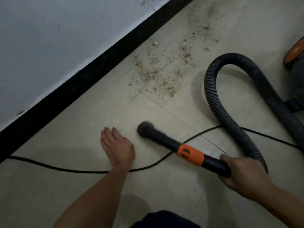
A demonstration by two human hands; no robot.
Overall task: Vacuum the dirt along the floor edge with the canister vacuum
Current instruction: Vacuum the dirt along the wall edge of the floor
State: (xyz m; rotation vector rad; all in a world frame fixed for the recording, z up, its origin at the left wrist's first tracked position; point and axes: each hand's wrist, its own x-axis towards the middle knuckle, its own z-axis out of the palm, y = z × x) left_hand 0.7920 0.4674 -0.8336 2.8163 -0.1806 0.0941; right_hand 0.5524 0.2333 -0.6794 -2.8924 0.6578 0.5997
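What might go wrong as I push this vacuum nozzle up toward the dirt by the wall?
1. The power cord lies under the wand; sweeping could snag or drag it.
2. The left hand is open beside the nozzle and may get bumped.
3. The hose loops near the dirt; dragging it could scatter the grit.

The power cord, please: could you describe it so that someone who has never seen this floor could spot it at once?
Start at the black skirting board along the wall. From its near end the power cord snakes right across the floor, under the wand. Unlike the thick ribbed hose, it is thin and smooth.
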